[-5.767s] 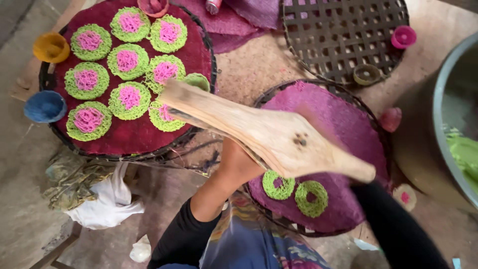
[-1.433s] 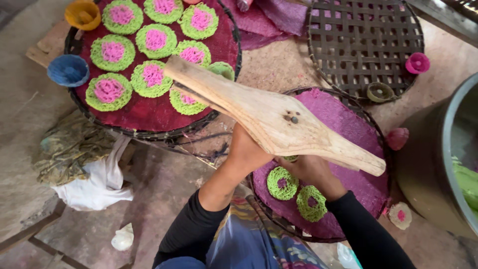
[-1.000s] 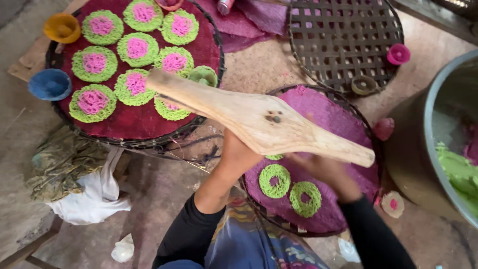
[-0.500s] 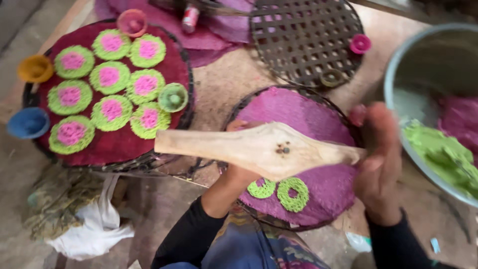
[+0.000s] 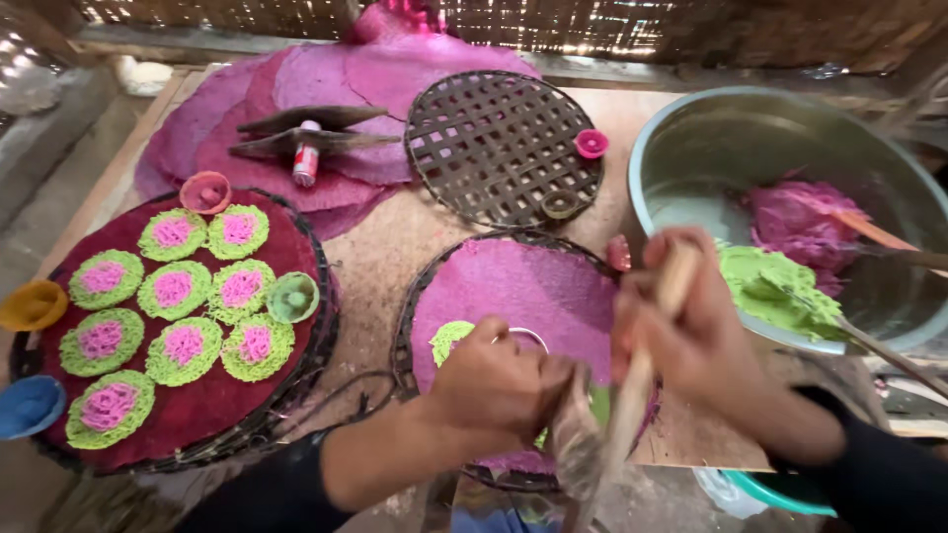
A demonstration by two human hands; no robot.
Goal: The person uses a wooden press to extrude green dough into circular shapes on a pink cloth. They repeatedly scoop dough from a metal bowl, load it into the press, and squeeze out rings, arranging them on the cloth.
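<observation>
Left hand: curled over the near part of the middle tray, fingers folded shut around the lower, wider end of the wooden press; wrist low over the tray's front rim.
Right hand: blurred, wrapped closed around the upper handle of the same tool, just beside the bowl's near rim.
Wooden press: pale, long, tilted steeply, running from the right hand down between both hands; lower end smeared by motion, exact tip hard to make out.
Middle tray: round woven tray under a pink-purple cloth; one green lacy disc peeping out at the left hand's edge, a thin ring just behind the knuckles.
Left tray: dark red cloth bearing rows of green discs with pink centres, well apart from the hands.
Metal bowl: large, at right, holding green dough and pink dough, with spoon handles sticking out.
Bare tray: open-weave, behind the middle tray.
Risk, disc: likely to be smudged or torn if the press end drags across the cloth, being so close under the left hand.
Risk, bowl: right elbow and handle near the rim; a wide swing could knock a spoon or tip dough out.
Risk, grip: steep tilt plus quick motion could let the tool slip from the closed fingers.
</observation>
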